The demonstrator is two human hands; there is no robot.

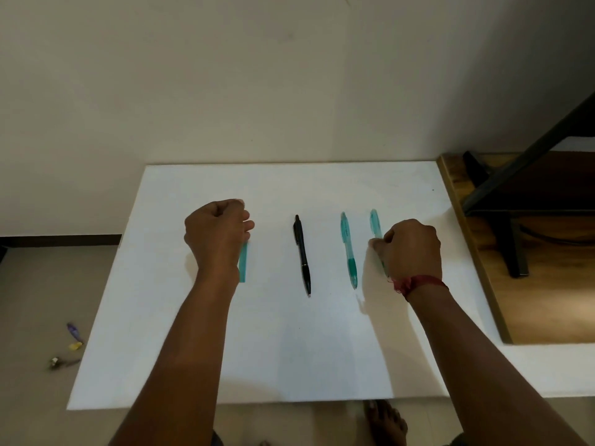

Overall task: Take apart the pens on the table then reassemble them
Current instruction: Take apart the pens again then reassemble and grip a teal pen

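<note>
Several pens lie side by side, pointing toward me, on a white table [289,349]. My left hand [215,233] is curled over the top of the leftmost teal pen [243,265], whose lower half shows beneath my wrist. In the middle lies a black pen [302,255]. To its right lies a teal pen with a green grip [348,249]. My right hand [410,249], with a red thread at the wrist, has its fingers closed on the rightmost teal pen [375,223]. Only that pen's top end shows. Both held pens still rest against the table.
The table's far edge meets a beige wall. A wooden surface with a black metal frame [515,246] stands to the right of the table. Small scraps [74,336] lie on the floor at the left. A bare foot [386,420] shows below the table's near edge.
</note>
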